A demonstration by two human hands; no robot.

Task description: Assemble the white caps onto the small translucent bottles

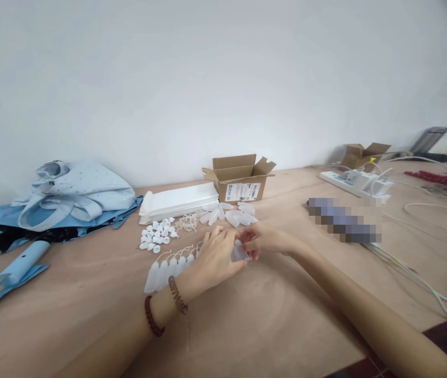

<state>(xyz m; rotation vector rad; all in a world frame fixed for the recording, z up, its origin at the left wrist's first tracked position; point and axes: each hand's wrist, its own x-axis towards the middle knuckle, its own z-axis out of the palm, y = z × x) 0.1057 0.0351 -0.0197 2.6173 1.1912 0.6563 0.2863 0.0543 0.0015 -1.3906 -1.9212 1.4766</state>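
My left hand [213, 258] and my right hand [262, 239] meet over the brown table, both closed on one small translucent plastic bottle [239, 253] held between them. A row of several capped white bottles [167, 271] with strings lies just left of my left hand. Behind my hands lie loose uncapped bottles [229, 214], a cluster of small white caps [156, 235] and a bundle of strings [187, 222]. My left wrist wears a red bead bracelet and a brown coil band.
An open cardboard box [240, 178] and a stack of white bags [178, 202] stand near the wall. A blue bag [72, 194] and blue umbrella [19, 262] lie at left. A power strip [355, 181], white cables [416, 273] and another box [363, 153] occupy the right.
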